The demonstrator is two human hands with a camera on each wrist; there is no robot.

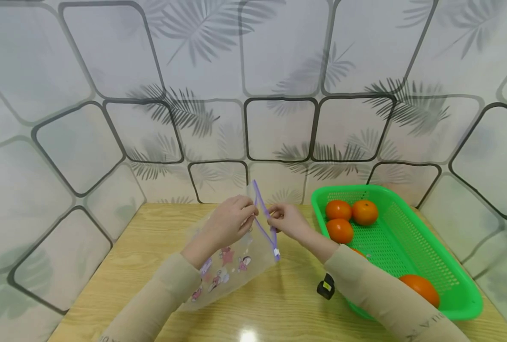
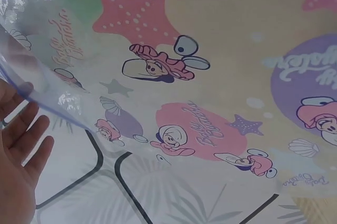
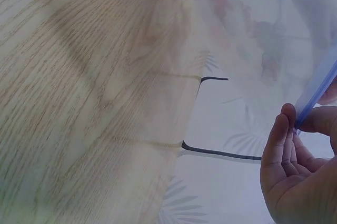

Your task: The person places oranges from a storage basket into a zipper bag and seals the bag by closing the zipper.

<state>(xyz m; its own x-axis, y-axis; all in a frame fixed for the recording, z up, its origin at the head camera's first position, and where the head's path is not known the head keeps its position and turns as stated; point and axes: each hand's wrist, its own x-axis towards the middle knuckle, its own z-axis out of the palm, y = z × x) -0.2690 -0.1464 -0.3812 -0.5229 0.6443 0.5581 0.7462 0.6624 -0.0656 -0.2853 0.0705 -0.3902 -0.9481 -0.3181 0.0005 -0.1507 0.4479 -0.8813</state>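
A clear plastic bag (image 1: 236, 266) with pink and purple cartoon prints is held up over the table, its purple zip edge (image 1: 262, 204) parted into two strips. The left hand (image 1: 232, 221) pinches one strip near the top; in the left wrist view that hand (image 2: 21, 145) is at the bag's edge (image 2: 58, 111), thumb hidden. On the other strip, the right hand (image 1: 289, 221) has thumb and fingers closed. The right wrist view shows this hand (image 3: 300, 171) pinching the bluish edge (image 3: 316, 90). A white slider (image 1: 276, 252) sits at the strip's lower end.
At the right, a green basket (image 1: 443, 251) holds several orange fruits (image 1: 365, 212), partly behind the right sleeve. A black strap-like item with a yellow-green label (image 1: 326, 286) is by the right forearm. The wooden table (image 1: 150, 237) meets a patterned wall covering (image 1: 279, 128) behind.
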